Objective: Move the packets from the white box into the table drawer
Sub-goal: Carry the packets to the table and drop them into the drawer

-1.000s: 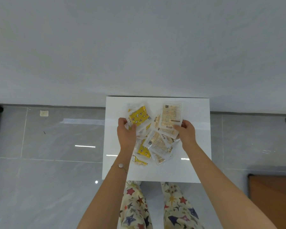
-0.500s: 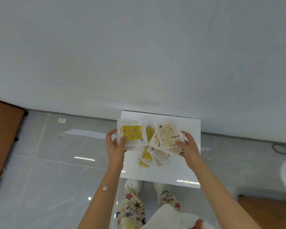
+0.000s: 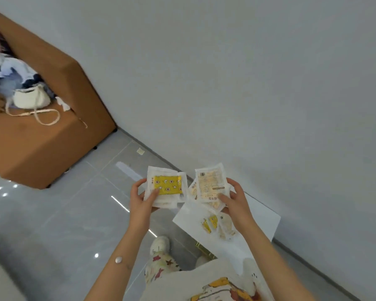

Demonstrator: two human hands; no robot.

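My left hand (image 3: 141, 200) grips a stack of packets; the top one is a yellow packet (image 3: 167, 184) with star and moon prints. My right hand (image 3: 234, 200) holds a second bundle, topped by a beige packet (image 3: 211, 183) with printed text. Both bundles are lifted in the air above the floor, a little apart from each other. Below my right hand, a few more packets (image 3: 219, 224) lie on the white table (image 3: 258, 216) by the wall. No white box or drawer can be made out.
A brown sofa (image 3: 41, 146) stands at the left against the wall, with a white bag (image 3: 30, 98) and clothes on it. Grey glossy floor tiles (image 3: 52, 224) spread between sofa and table. My legs and a white shoe (image 3: 161, 244) are below.
Both hands have lifted their bundles of packets off the white table and drawn them apart. The view has swung left, bringing the brown sofa into sight.
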